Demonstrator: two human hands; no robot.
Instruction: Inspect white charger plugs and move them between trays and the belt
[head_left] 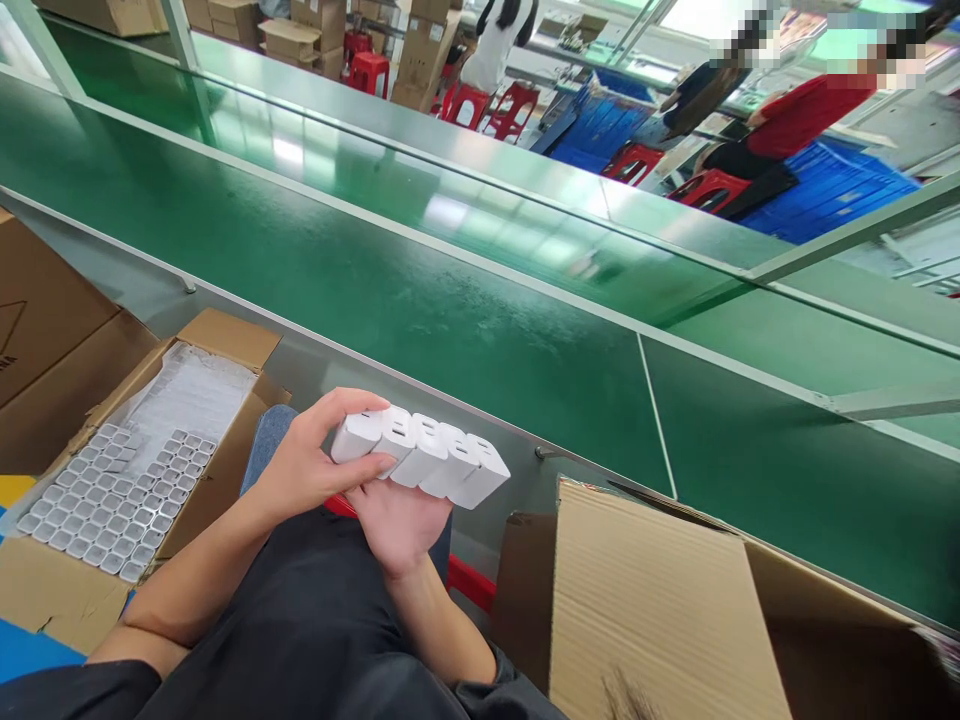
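You hold a row of five small white chargers [421, 455] up in the air, over your lap and near the close edge of the long green belt [420, 290]. Your left hand [304, 465] has its fingers curled around the left end of the row. Your right hand [396, 522] lies flat under the row, with its fingers spread wide like a little shelf. The chargers look light, hard and smooth, so they will likely slip past each other if you squeeze only one end. Press on both ends and keep a palm below. More chargers sit in a tray inside the open box [120, 490] on your left.
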